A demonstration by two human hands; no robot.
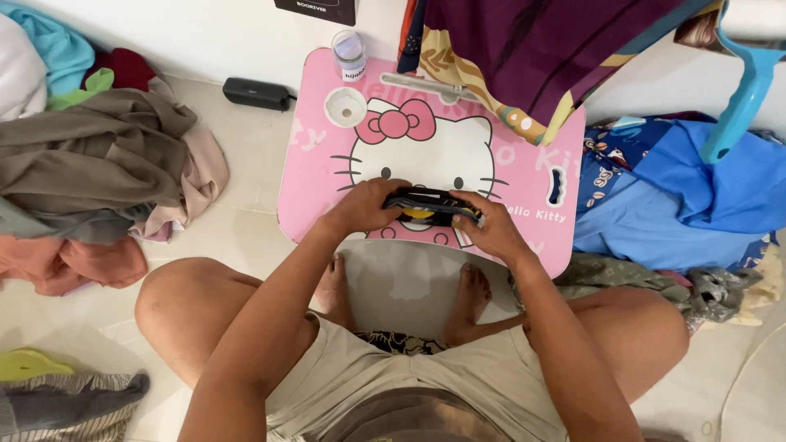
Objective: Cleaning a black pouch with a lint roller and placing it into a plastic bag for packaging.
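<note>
I sit on the floor with a small pink lap table (311, 164) printed with a white cartoon cat in front of my knees. Both hands rest on its near part, holding one small folded dark garment (430, 206) with a yellow patch. My left hand (364, 206) grips its left end with curled fingers. My right hand (487, 229) grips its right end. The garment lies flat on the tabletop between them.
A clear plastic cup (350, 56) stands at the table's far left corner, beside a round cup hole (345, 105). Piles of clothes lie left (98, 164) and right (679, 196). Purple patterned cloth (524, 57) hangs over the table's back. A black box (258, 93) lies by the wall.
</note>
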